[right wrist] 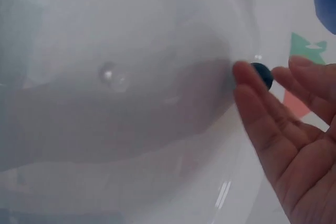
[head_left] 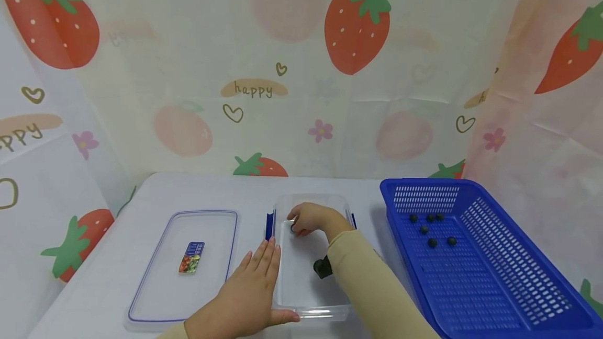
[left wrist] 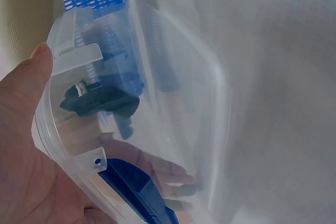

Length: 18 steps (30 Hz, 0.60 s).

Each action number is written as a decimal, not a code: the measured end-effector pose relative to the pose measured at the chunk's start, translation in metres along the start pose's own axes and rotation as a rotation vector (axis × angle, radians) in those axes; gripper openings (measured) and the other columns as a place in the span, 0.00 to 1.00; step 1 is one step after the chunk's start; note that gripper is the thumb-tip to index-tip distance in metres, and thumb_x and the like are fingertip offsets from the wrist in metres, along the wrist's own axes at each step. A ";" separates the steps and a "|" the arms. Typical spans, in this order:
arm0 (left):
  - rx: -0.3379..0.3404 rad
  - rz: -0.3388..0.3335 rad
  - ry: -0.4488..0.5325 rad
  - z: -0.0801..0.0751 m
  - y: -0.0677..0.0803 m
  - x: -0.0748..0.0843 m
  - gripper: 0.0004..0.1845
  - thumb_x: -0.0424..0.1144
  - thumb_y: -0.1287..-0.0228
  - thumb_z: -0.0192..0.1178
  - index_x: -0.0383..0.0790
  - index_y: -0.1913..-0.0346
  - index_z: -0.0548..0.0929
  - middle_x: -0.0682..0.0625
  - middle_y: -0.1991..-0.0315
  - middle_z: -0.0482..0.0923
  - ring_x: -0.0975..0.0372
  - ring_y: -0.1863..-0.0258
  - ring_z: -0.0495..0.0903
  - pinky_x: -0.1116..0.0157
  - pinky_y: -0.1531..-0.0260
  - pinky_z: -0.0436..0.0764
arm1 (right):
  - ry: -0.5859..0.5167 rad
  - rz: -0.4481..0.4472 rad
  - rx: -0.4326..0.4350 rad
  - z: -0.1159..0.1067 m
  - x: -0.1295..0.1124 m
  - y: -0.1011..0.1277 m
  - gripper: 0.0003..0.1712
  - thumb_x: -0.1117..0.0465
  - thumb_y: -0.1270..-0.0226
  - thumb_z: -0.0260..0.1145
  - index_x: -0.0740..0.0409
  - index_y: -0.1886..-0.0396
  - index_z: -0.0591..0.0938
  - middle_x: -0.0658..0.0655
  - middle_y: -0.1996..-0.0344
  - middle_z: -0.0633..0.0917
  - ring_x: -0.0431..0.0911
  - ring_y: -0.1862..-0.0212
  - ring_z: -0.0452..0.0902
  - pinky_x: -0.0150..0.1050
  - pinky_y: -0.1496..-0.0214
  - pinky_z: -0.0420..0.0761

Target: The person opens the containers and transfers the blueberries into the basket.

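A clear plastic box [head_left: 311,312] with blue side clips stands on the white table. My right hand [head_left: 311,218] reaches into its far left part. Between the thumb and fingertips it pinches a small dark green ball [right wrist: 265,75], mostly covered by the fingers in the head view. My left hand [head_left: 247,292] lies along the box's left side with straight fingers, the thumb stretched at the front rim. Through the clear wall, the left wrist view shows the right hand [left wrist: 147,161] and a blue clip [left wrist: 136,184].
Left of the box lies a clear lid [head_left: 155,281] with a blue seal and a colourful label [head_left: 191,258]. On the right stands a blue perforated basket [head_left: 471,281] holding several dark green balls [head_left: 432,243]. A strawberry-patterned cloth [head_left: 301,67] hangs behind the table.
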<state>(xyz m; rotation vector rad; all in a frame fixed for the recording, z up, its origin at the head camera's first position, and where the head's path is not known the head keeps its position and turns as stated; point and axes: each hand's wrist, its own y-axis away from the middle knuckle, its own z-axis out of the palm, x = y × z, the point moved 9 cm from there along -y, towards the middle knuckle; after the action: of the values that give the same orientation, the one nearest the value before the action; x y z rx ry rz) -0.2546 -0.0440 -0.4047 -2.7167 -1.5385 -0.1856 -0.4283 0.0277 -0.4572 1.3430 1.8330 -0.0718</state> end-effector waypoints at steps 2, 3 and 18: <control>-0.002 0.001 0.009 -0.001 0.001 0.000 0.61 0.78 0.54 0.44 0.27 0.32 0.51 0.34 0.30 0.46 0.47 0.30 0.44 0.46 0.37 0.54 | -0.010 -0.003 -0.010 0.001 0.000 0.000 0.21 0.70 0.42 0.62 0.63 0.46 0.77 0.57 0.58 0.80 0.44 0.61 0.78 0.37 0.55 0.78; -0.003 0.001 0.014 -0.002 0.001 0.001 0.61 0.77 0.54 0.44 0.27 0.32 0.51 0.34 0.30 0.46 0.47 0.31 0.44 0.46 0.37 0.54 | -0.012 -0.004 -0.015 0.002 0.000 -0.001 0.21 0.70 0.42 0.62 0.63 0.47 0.77 0.56 0.59 0.81 0.44 0.61 0.77 0.37 0.55 0.78; -0.007 -0.010 0.014 0.002 0.000 -0.001 0.61 0.78 0.55 0.44 0.28 0.31 0.52 0.35 0.30 0.46 0.48 0.30 0.44 0.46 0.37 0.53 | -0.054 -0.007 -0.018 0.001 0.006 0.000 0.06 0.73 0.45 0.63 0.64 0.67 0.83 0.54 0.73 0.83 0.44 0.70 0.79 0.36 0.63 0.80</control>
<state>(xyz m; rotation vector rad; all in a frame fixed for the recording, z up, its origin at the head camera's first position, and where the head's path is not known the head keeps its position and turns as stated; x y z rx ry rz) -0.2550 -0.0451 -0.4073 -2.7078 -1.5508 -0.2093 -0.4279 0.0320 -0.4619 1.3096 1.7898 -0.0938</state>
